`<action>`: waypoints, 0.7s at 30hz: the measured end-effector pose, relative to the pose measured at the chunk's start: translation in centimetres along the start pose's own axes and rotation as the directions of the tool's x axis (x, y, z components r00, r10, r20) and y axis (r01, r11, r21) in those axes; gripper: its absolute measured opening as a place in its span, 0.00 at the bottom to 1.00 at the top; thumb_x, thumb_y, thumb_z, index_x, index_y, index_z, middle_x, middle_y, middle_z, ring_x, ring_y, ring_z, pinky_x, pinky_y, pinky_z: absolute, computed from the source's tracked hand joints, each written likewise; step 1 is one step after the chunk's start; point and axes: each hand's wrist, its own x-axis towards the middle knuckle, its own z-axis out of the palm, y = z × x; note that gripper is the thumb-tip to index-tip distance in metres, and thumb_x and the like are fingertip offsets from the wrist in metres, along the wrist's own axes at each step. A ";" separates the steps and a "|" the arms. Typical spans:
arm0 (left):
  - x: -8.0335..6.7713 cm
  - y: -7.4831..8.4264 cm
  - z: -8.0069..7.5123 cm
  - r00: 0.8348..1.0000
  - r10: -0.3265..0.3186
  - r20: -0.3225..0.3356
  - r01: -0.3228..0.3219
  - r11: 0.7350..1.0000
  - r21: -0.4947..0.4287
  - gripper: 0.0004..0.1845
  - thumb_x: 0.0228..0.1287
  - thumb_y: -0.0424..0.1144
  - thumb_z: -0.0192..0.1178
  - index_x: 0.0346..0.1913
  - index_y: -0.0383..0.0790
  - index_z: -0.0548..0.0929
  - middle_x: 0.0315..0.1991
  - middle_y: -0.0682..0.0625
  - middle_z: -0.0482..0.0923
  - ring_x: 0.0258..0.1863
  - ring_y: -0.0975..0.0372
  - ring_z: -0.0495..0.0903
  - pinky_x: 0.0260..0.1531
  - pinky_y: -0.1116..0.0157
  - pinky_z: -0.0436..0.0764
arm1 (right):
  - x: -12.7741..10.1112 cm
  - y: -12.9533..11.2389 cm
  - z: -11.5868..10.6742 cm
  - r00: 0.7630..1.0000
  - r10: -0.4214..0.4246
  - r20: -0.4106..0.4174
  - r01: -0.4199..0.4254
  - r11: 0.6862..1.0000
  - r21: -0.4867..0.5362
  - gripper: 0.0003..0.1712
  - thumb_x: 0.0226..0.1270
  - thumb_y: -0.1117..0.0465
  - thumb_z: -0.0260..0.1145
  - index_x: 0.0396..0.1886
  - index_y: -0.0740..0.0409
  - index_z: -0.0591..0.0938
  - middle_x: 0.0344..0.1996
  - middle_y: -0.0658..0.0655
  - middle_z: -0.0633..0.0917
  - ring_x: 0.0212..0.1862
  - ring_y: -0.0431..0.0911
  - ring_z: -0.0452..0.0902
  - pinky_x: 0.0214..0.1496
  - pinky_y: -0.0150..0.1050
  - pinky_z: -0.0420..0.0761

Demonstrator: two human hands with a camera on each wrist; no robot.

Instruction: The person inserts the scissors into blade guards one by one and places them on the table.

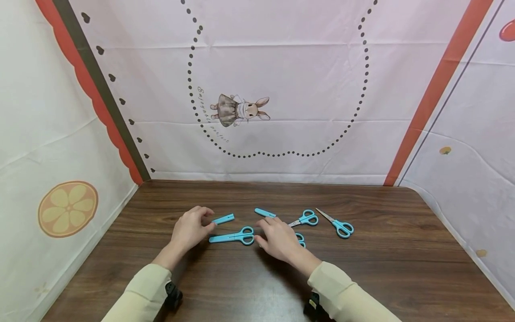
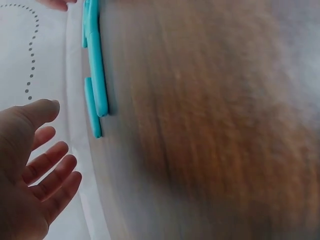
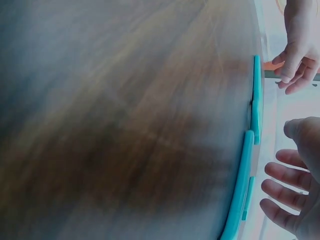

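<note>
In the head view, scissors with a blue sheath over the blades [image 1: 225, 238] lie on the table, handles pointing right. My left hand [image 1: 191, 229] hovers by a loose blue sheath [image 1: 225, 219]; in the left wrist view its fingers [image 2: 55, 172] are spread, with nothing held. My right hand [image 1: 278, 238] is just right of the sheathed scissors, over another pair whose handle [image 1: 301, 240] peeks out. The right wrist view shows its fingers [image 3: 285, 175] loosely bent and holding nothing. A second loose sheath [image 1: 264, 212] lies behind this hand.
Right of my right hand lie scissors with bare blades [image 1: 309, 218], their tips partly hidden. Farther right, another bare-bladed pair [image 1: 342, 228] points back left. The brown wooden table [image 1: 257, 286] meets a printed cloth [image 1: 281, 138] at its back edge.
</note>
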 end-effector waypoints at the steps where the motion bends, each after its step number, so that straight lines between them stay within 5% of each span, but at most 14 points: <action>1: 0.1 0.0 0.0 1.000 0.000 -0.008 0.000 1.000 -0.009 0.16 0.53 0.44 0.66 0.44 0.44 0.81 0.40 0.51 0.79 0.36 0.58 0.82 0.31 0.57 0.78 | -0.1 0.1 0.0 1.000 0.002 0.002 -0.002 1.000 0.001 0.20 0.64 0.48 0.60 0.51 0.52 0.78 0.45 0.49 0.81 0.49 0.46 0.76 0.49 0.43 0.76; 7: 0.8 -0.3 0.0 0.999 -0.003 -0.036 0.002 0.999 -0.035 0.16 0.52 0.45 0.67 0.44 0.44 0.82 0.39 0.52 0.79 0.37 0.58 0.80 0.32 0.57 0.78 | -0.5 0.9 -0.2 1.000 -0.005 -0.013 0.005 1.000 -0.003 0.19 0.63 0.48 0.60 0.50 0.51 0.78 0.43 0.48 0.81 0.45 0.45 0.76 0.42 0.40 0.77; 21: 1.7 -0.3 0.6 0.999 -0.030 0.030 0.032 0.995 -0.091 0.17 0.53 0.45 0.67 0.46 0.44 0.81 0.41 0.49 0.79 0.38 0.57 0.80 0.34 0.56 0.77 | -0.6 2.9 -1.5 0.997 -0.012 -0.083 0.016 0.999 0.049 0.17 0.64 0.50 0.61 0.48 0.52 0.80 0.41 0.50 0.81 0.42 0.44 0.76 0.41 0.39 0.77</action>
